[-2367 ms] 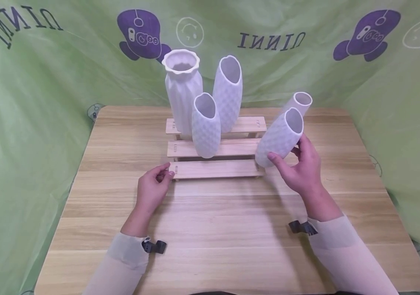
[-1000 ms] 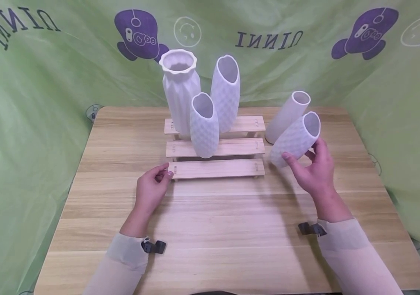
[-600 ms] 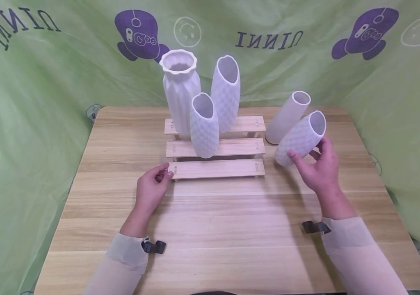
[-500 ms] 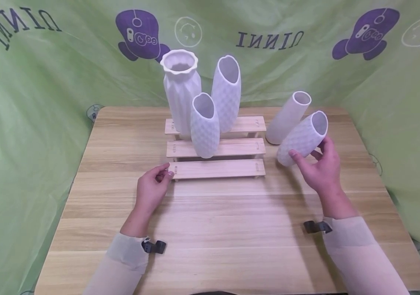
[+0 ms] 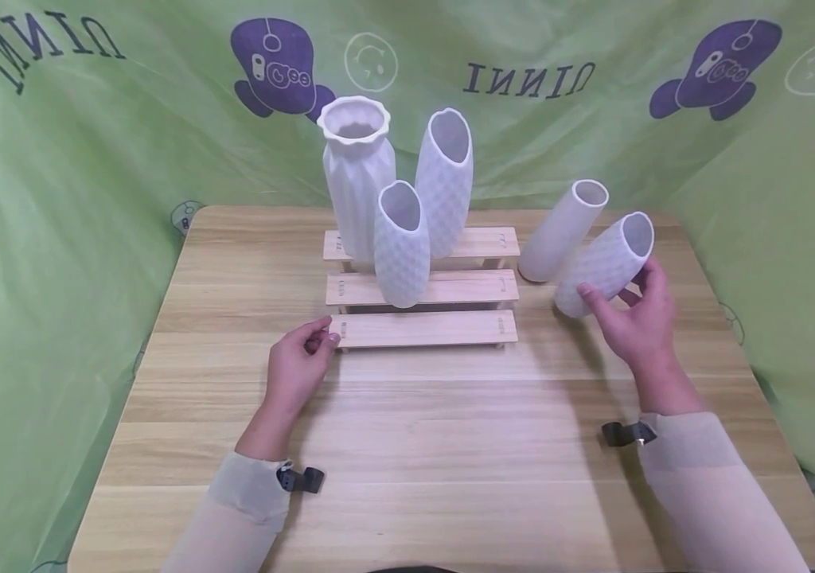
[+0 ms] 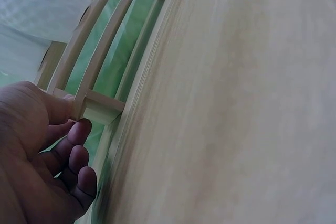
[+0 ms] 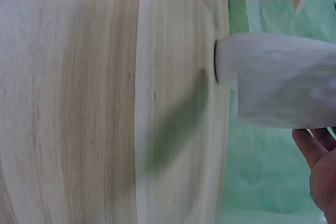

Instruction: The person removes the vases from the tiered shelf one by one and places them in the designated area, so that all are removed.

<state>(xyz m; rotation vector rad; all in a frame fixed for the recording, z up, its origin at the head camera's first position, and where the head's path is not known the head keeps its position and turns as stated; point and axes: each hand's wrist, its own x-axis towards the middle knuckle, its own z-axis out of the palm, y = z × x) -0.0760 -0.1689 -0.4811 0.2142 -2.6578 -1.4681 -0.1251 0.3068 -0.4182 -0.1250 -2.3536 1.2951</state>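
White and dimpled all over, the held vase [image 5: 611, 259] is at about 1 o'clock from the person, beyond the right end of the wooden rack [image 5: 425, 329]. The right hand [image 5: 642, 314] grasps it, thumb on the near side and fingers bent behind, partly hidden. Seen from the right wrist, its base looks raised just above the table [image 5: 415, 446]. Just beside it, toward its 10 o'clock, the plain vase [image 5: 561, 235] stands on the table with neither hand on it; whether the two touch cannot be told.

At 12 o'clock is the rack. The left hand [image 5: 298, 362], at the rack's 8 o'clock, pinches the end of the lowest tier between thumb and fingers. On the top tier stand the scalloped vase [image 5: 359, 195], at 11 o'clock, and the tall dimpled vase [image 5: 443, 195], at 12; the small dimpled vase [image 5: 402, 259] stands on the middle tier.

Judging by this layout, the work seems partway through: three vases are placed on the rack and two are off it. The held vase is not yet set down, and where it belongs is unclear.
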